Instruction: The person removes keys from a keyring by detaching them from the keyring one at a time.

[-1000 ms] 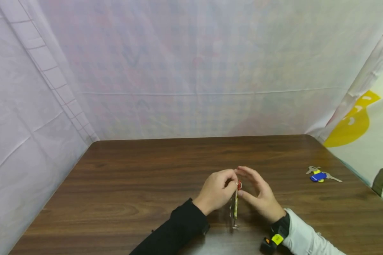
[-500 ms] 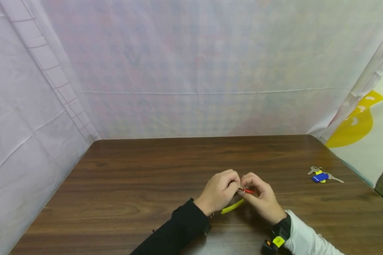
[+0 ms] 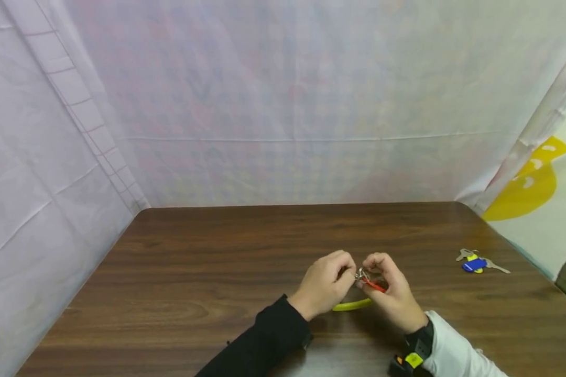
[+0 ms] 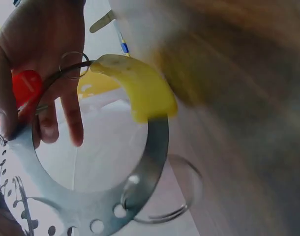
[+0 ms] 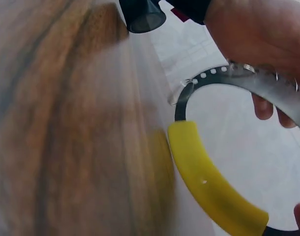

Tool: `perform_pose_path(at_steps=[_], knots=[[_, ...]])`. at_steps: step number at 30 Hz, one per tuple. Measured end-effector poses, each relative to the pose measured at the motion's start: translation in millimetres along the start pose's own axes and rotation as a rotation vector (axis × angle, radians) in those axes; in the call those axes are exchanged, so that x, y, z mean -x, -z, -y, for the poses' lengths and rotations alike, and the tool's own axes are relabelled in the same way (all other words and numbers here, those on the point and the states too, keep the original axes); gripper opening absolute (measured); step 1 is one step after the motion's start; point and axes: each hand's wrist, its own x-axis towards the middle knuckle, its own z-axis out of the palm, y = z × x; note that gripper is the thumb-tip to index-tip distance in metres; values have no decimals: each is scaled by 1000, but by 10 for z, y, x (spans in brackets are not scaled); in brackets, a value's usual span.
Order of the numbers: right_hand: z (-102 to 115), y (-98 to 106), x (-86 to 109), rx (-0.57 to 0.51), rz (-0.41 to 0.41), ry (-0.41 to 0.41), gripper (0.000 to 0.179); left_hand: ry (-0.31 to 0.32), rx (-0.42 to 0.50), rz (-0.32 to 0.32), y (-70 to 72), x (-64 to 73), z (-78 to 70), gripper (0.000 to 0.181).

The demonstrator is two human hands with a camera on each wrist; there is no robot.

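My left hand (image 3: 325,283) grips the rim of a large metal key hoop (image 4: 160,142) with a row of holes and a yellow sleeve (image 5: 214,182). In the head view most of the hoop is hidden; the sleeve shows below the hands. Small wire split rings (image 4: 71,65) hang from the hoop. Close by on the right, my right hand (image 3: 393,293) holds a red key tag (image 3: 373,285) under its thumb, in front of the left fingertips. A small metal ring (image 3: 361,274) shows between the two hands. Whether it is joined to the hoop I cannot tell.
Keys (image 3: 497,267) with a blue tag (image 3: 474,265) and a yellow one lie at the right of the brown wooden table (image 3: 207,262). White cloth (image 3: 283,104) hangs behind and at the sides. A camera (image 3: 401,365) is strapped to the right wrist.
The hoop has turned from edge-on, so its yellow sleeve faces the head view. My right fingers have closed on the red tag and drawn slightly right with it.
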Motion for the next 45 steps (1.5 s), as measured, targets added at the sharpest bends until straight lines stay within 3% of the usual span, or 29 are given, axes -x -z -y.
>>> perform_pose_path(at_steps=[3,7,11,16,19,21,24,27,29,31,34,36,38,39,42,45], knots=[[15,-13,-10,154,-42,4,46,15,0,-7,0,7,9,20],[47,-40,-30,302,-99,-32,34,44,-1,-33,-6,12,15,19],[74,-81,-45,368,-182,-50,32,64,-16,-67,-14,16,8,18],[82,-89,-55,539,-270,2,35,86,-32,-98,-20,16,-1,16],[96,-86,-52,551,-328,9,32,86,-55,-127,-25,11,-2,14],[116,-101,-43,496,-335,-6,29,82,-65,-140,-29,8,0,13],[151,-139,-21,401,-278,-88,29,87,-69,-150,-35,6,8,13],[194,-168,7,263,-178,-249,32,99,-55,-153,-39,7,12,15],[200,-170,32,74,-100,-324,37,112,-43,-152,-41,5,12,17],[165,-160,69,-195,-24,-339,46,133,-29,-147,-44,6,14,18],[76,-135,122,-615,84,-272,58,158,-15,-148,-51,8,12,17],[21,-118,145,-775,117,-230,60,162,-21,-148,-52,8,8,15],[-1,-105,153,-813,86,-262,52,160,-25,-138,-53,5,0,16],[-10,-102,156,-783,57,-292,47,161,-23,-126,-52,4,-3,16],[-28,-104,157,-624,-17,-434,31,159,-32,-61,-49,-4,-4,20],[-39,-123,148,-480,-26,-523,25,152,-35,-4,-36,-10,5,21]])
